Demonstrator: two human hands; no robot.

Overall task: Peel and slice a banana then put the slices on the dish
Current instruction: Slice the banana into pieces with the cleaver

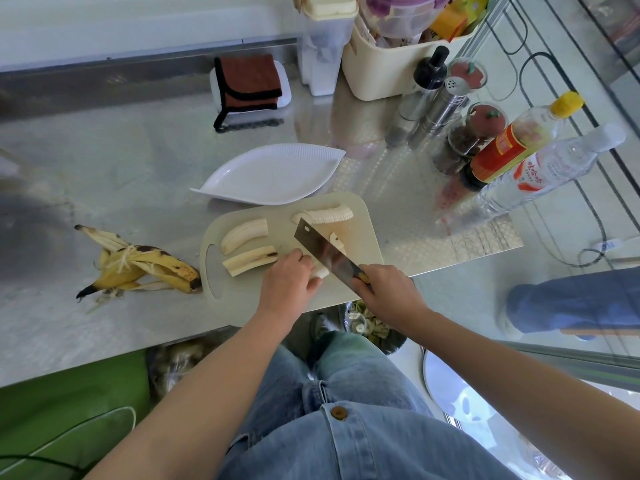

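Right hand (388, 292) grips a cleaver (325, 254) beside a banana piece (320, 273) that the left hand (287, 278) seemingly pins down.

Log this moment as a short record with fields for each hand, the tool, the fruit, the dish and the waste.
left hand: holds a banana piece down on the cutting board
right hand: grips the cleaver's handle
cleaver: blade angled over the held piece
other banana: two lengthwise halves at the board's left, one curved piece near its far edge
dish: white, leaf-shaped, no slices on it, beyond the board
banana peel: on the steel counter, left of the board
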